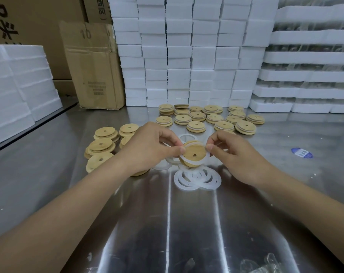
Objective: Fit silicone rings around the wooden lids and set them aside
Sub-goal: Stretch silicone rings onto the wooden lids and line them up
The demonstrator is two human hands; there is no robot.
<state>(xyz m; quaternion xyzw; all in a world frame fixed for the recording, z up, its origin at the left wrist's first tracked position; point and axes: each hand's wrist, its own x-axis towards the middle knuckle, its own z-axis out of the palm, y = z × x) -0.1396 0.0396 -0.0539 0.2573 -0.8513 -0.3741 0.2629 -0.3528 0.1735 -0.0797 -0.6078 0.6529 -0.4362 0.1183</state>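
A round wooden lid (pixel 193 154) with a small centre hole is held tilted above the steel table, between both hands. A translucent white silicone ring (pixel 203 160) lies partly round its rim. My left hand (pixel 151 146) pinches the lid and ring at the left edge. My right hand (pixel 236 154) pinches the ring at the right edge. Loose silicone rings (pixel 196 179) lie in a pile just below the hands. Bare wooden lids (pixel 104 143) are stacked at the left. Lids with white rings on them (pixel 210 117) lie spread out behind the hands.
The steel table (pixel 167 223) carries a blue sticker (pixel 301 152) at the right and clear plastic scraps (pixel 265 265) at the near edge. White foam boxes (pixel 187 56) are stacked behind, more foam (pixel 19 81) at the left, and a cardboard box (pixel 94 66) stands at the back left.
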